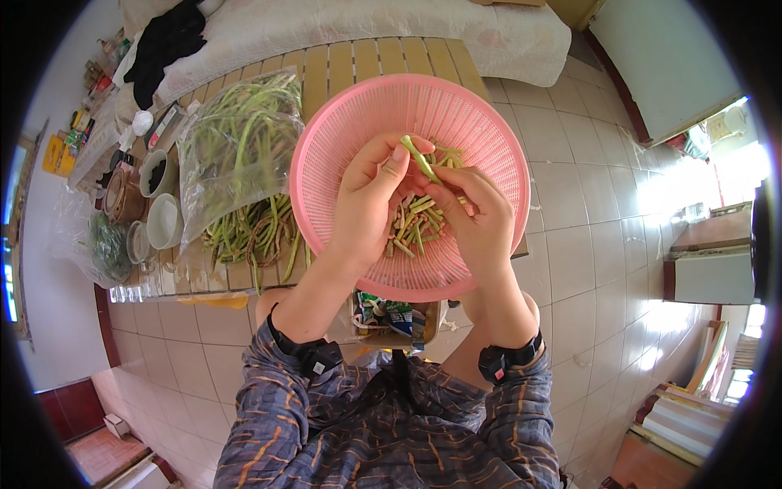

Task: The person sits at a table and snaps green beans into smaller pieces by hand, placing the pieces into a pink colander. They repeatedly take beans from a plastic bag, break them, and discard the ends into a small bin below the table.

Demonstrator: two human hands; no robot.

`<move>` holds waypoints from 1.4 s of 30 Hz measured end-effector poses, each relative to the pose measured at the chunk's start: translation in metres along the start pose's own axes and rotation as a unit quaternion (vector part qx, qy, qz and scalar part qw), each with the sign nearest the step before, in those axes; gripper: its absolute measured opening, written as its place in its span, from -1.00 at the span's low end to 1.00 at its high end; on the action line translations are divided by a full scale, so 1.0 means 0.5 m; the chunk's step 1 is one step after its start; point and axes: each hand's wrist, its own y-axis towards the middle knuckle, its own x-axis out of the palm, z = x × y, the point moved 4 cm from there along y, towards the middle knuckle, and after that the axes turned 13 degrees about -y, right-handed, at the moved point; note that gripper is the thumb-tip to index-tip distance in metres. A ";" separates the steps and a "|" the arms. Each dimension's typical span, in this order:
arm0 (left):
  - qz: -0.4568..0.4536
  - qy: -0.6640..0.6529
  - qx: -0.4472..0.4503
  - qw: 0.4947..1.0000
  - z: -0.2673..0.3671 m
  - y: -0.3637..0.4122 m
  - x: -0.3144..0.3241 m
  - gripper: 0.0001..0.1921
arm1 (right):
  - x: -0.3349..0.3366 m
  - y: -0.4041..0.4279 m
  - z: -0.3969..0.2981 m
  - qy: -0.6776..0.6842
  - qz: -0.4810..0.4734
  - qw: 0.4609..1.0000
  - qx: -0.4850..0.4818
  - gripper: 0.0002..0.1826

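Both my hands are over a pink plastic colander (324,153). My left hand (371,195) pinches the upper end of a short green bean piece (418,158) between thumb and fingers. At the lower end of the same piece, the thumb and fingertips of my right hand (479,211) grip it. Below them, broken bean pieces (418,226) lie in the bottom of the colander, partly hidden by my hands. Left of the colander, a clear plastic bag (244,134) holds long green beans, and more long beans (256,229) spill from its lower side onto the table.
The colander overlaps the edge of a slatted table (379,58). Bowls (165,221), a brown jar (124,200) and bagged leafy greens (109,244) stand at the left. Beneath the colander sits a bin (391,339) with wrappers. A covered couch (366,21) lines the far side.
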 end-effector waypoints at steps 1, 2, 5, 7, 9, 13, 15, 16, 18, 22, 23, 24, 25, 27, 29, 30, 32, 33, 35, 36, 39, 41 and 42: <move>-0.014 0.043 0.051 0.998 0.008 -0.002 0.010 -0.79 | -0.008 0.001 -0.006 -0.038 0.038 0.998 -0.034 -0.76; -0.005 0.096 0.097 0.991 0.014 -0.005 0.016 -0.79 | -0.015 0.003 -0.011 -0.077 0.072 0.992 -0.071 -0.76; -0.049 0.406 0.257 0.876 0.045 -0.009 0.038 -0.68 | -0.027 0.010 -0.019 -0.171 0.132 0.966 -0.145 -0.73; -0.089 0.568 0.322 0.753 0.051 -0.008 0.044 -0.65 | -0.029 0.012 -0.021 -0.217 0.144 0.950 -0.172 -0.71; -0.118 0.651 0.354 0.661 0.044 -0.009 0.040 -0.70 | -0.027 0.010 -0.023 -0.255 0.145 0.935 -0.200 -0.70; -0.123 0.701 0.341 0.614 0.024 -0.010 0.021 -0.80 | -0.025 0.009 -0.024 -0.388 0.140 0.876 -0.251 -0.71; -0.121 0.702 0.339 0.615 0.017 -0.010 0.019 -0.84 | -0.021 0.003 -0.029 -0.443 0.126 0.845 -0.273 -0.72; -0.123 0.706 0.333 0.614 0.014 -0.013 0.019 -0.85 | -0.018 0.001 -0.030 -0.451 0.121 0.837 -0.286 -0.75; -0.120 0.706 0.330 0.615 0.012 -0.016 0.019 -0.88 | -0.015 0.003 -0.027 -0.418 0.079 0.859 -0.284 -0.75; -0.114 0.708 0.328 0.615 0.009 -0.022 0.017 -0.92 | -0.002 0.006 -0.021 -0.338 0.009 0.902 -0.268 -0.69; -0.115 0.712 0.323 0.612 0.008 -0.021 0.016 -0.93 | 0.001 0.006 -0.020 -0.313 -0.006 0.913 -0.263 -0.67; -0.117 0.711 0.323 0.614 0.009 -0.022 0.015 -0.92 | 0.004 0.006 -0.021 -0.309 -0.012 0.914 -0.263 -0.65; -0.123 0.692 0.322 0.634 0.011 -0.021 0.013 -0.92 | 0.003 0.007 -0.023 -0.297 0.000 0.919 -0.261 -0.66; -0.130 0.654 0.316 0.675 0.014 -0.019 0.013 -0.92 | -0.001 0.007 -0.025 -0.275 0.005 0.930 -0.244 -0.68; -0.119 0.576 0.317 0.744 0.023 -0.015 0.011 -0.93 | -0.006 0.006 -0.030 -0.263 0.049 0.934 -0.235 -0.76; -0.109 0.534 0.324 0.773 0.026 -0.013 0.011 -0.93 | -0.007 0.004 -0.032 -0.256 0.072 0.937 -0.227 -0.78; -0.090 0.471 0.323 0.816 0.027 -0.014 0.011 -0.93 | -0.007 -0.001 -0.033 -0.252 0.105 0.940 -0.206 -0.86; -0.075 0.416 0.281 0.862 0.022 -0.012 0.007 -0.93 | -0.007 -0.004 -0.028 -0.177 0.111 0.963 -0.171 -0.87; -0.044 0.294 0.190 0.936 0.005 -0.007 0.001 -0.92 | -0.006 -0.014 -0.013 -0.024 0.110 0.990 -0.082 -0.89; -0.047 0.246 0.179 0.951 -0.002 -0.011 0.004 -0.91 | -0.004 -0.019 -0.009 0.051 0.113 0.990 -0.069 -0.94; -0.037 0.194 0.159 0.967 -0.006 -0.017 0.002 -0.88 | -0.013 -0.020 0.011 0.083 0.163 0.983 0.003 -0.95; -0.027 0.251 0.205 0.946 0.009 -0.017 -0.003 -0.85 | -0.018 -0.013 0.021 0.144 0.160 0.976 0.021 -0.90; 0.004 0.252 0.206 0.946 0.017 -0.014 -0.012 -0.85 | -0.020 -0.008 0.027 0.171 0.158 0.972 0.038 -0.89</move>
